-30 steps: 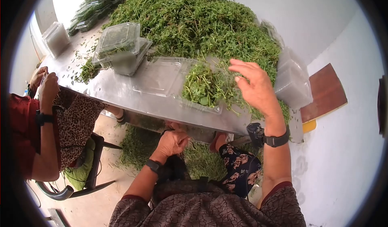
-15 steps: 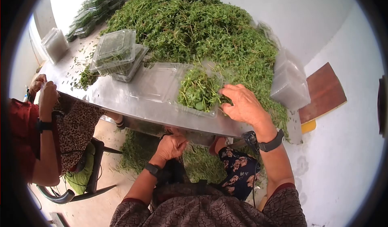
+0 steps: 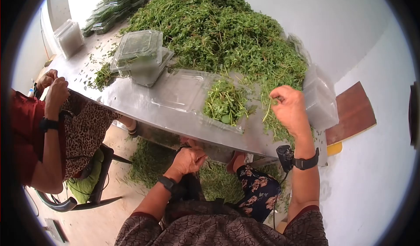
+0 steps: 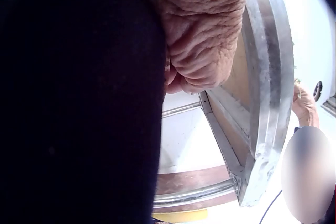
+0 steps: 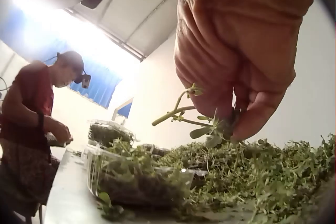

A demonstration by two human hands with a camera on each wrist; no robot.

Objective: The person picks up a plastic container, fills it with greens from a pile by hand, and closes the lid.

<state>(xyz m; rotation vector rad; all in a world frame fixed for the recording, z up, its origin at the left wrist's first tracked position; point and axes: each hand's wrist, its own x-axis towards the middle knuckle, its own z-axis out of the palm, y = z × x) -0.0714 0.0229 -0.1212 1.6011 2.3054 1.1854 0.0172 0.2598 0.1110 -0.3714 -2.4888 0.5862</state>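
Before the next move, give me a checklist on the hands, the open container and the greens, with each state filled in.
1. Right hand has a sprig in its grip: ok, pinched between thumb and fingers.
2. Lid out of the way: ok, laid open to the left of the base.
3. Greens wholly inside the base: not ok, some stick out past its edge.
4. Left hand at the container: not ok, it is away from it, at the near side of the table.
5. Left hand empty: cannot tell, its curled fingers hide the palm.
6. More greens within reach: ok, judging by the large heap behind the container.
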